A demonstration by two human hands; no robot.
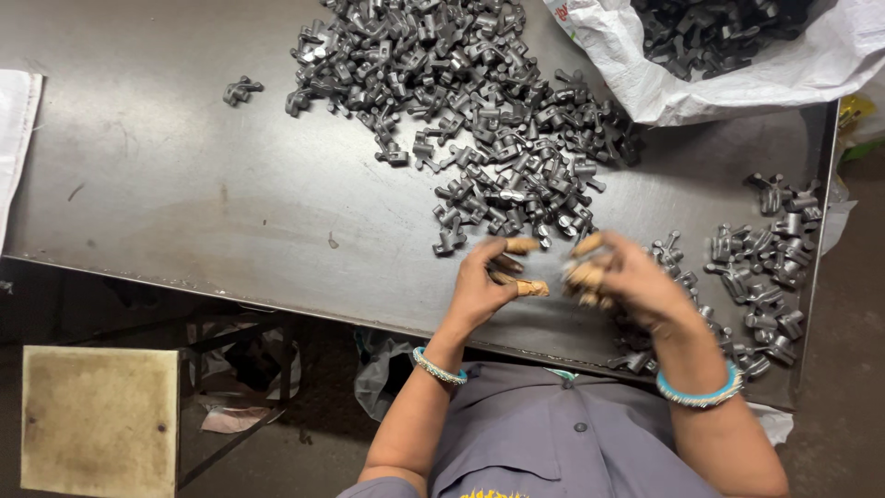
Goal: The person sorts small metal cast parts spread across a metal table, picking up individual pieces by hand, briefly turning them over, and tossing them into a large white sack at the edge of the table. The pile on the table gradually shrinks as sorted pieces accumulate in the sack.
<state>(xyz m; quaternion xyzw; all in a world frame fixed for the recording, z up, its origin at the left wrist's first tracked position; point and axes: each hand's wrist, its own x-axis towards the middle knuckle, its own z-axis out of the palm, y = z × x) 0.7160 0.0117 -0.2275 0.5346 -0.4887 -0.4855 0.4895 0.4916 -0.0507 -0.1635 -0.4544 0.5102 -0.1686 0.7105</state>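
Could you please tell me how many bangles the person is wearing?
2: one bangle on the left wrist, one bangle on the right wrist. Others could be hidden beneath the arms.

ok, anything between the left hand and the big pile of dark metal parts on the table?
Nothing visible. The left hand hovers at the near edge of the big pile of metal parts, with only bare table beside it. Right hand sits to the side, blurred.
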